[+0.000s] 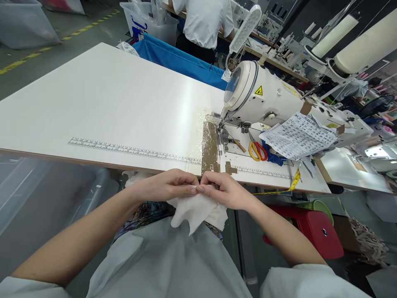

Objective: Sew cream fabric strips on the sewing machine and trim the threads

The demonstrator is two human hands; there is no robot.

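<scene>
A piece of white fabric (195, 211) hangs in soft folds over my lap, just in front of the table's near edge. My left hand (173, 185) pinches its upper edge between thumb and fingers. Right beside it, my right hand (223, 190) grips the same edge, and the two thumb tips meet. The fingers hide the part of the cloth between them. Beyond my hands stands a white sewing machine (273, 91), its needle area above a strip of brown tape (210, 145) on the table.
The white table (124, 99) carries a printed ruler (133, 151). Scissors (257, 151) with red and yellow handles and a paper sheet (299, 134) are at the machine. A yellow tape measure (294, 180) hangs over the edge. A red stool (316, 231) stands right; a co-worker (204, 22) sits beyond.
</scene>
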